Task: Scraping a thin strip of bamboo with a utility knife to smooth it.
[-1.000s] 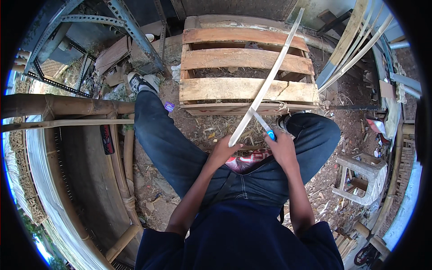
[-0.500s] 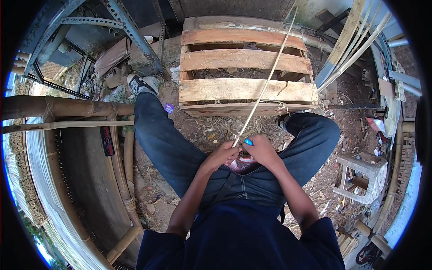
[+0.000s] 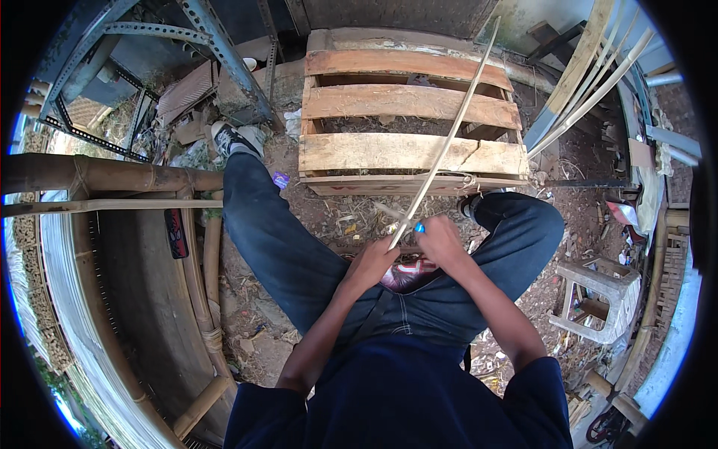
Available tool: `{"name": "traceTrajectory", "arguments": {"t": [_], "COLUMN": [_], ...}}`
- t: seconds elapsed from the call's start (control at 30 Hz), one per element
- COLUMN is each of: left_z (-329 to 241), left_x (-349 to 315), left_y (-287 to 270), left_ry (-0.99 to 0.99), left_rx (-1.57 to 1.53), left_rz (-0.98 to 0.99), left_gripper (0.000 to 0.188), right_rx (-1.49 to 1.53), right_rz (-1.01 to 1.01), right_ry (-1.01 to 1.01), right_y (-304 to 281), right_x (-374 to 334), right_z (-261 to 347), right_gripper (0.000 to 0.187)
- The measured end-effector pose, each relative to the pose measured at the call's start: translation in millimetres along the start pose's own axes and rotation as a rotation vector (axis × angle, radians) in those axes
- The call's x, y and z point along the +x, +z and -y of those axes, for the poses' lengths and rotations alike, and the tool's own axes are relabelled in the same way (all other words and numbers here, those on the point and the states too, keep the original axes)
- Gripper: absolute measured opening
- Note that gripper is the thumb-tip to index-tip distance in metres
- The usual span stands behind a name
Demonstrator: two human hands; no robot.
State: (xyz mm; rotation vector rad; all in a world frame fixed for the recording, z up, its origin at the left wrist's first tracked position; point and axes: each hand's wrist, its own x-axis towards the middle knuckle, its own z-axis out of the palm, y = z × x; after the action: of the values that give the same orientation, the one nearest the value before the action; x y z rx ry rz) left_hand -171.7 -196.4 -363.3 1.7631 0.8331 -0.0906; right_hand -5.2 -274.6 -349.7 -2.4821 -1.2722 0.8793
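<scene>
At frame centre, the left hand (image 3: 372, 262) grips the near end of a long bamboo strip (image 3: 447, 138) slanting to the upper right over the pallet (image 3: 404, 153). The right hand (image 3: 441, 239) is closed round a blue-handled knife (image 3: 417, 227) at the strip. A slip could nick the left fingers.

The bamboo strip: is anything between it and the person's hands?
Nothing visible. The left hand grips the near end of the bamboo strip; the right hand, holding a blue-handled tool, is right beside it. The strip's far end rises over the wooden pallet.
</scene>
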Motion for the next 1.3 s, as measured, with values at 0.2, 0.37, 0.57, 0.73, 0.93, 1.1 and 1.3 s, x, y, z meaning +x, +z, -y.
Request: {"name": "traceTrajectory", "arguments": {"t": [0.2,0.37,0.57,0.73,0.93,1.1,1.3], "left_z": [-12,12,34,36,32,20,19], "left_x": [-13,-4,1,2,-16,-23,-16], "left_y": [7,17,29,27,33,20,21], "left_ry": [-0.055,-0.032,-0.007,0.021,-0.028,-0.212,-0.212], "left_rx": [0.027,-0.113,-0.222,-0.346,-0.377,-0.768,-0.922], "left_rz": [0.08,0.052,0.041,0.008,0.127,0.263,0.305], "left_gripper": [0.03,0.029,0.023,0.023,0.018,0.016,0.016], "right_rx": [0.086,0.133,0.085,-0.071,-0.132,-0.343,0.098], "right_rz": [-0.277,-0.005,0.056,0.058,-0.343,-0.214,0.025], "right_ry": [0.214,0.024,-0.098,-0.14,0.208,-0.153,-0.021], "right_y": [-40,-13,12,9,-48,-73,-34], "right_x": [51,12,-25,-16,54,68,3], "right_z": [-65,-25,18,23,-68,-119,-35], "right_gripper": [0.035,0.03,0.026,0.026,0.03,0.032,0.03]}}
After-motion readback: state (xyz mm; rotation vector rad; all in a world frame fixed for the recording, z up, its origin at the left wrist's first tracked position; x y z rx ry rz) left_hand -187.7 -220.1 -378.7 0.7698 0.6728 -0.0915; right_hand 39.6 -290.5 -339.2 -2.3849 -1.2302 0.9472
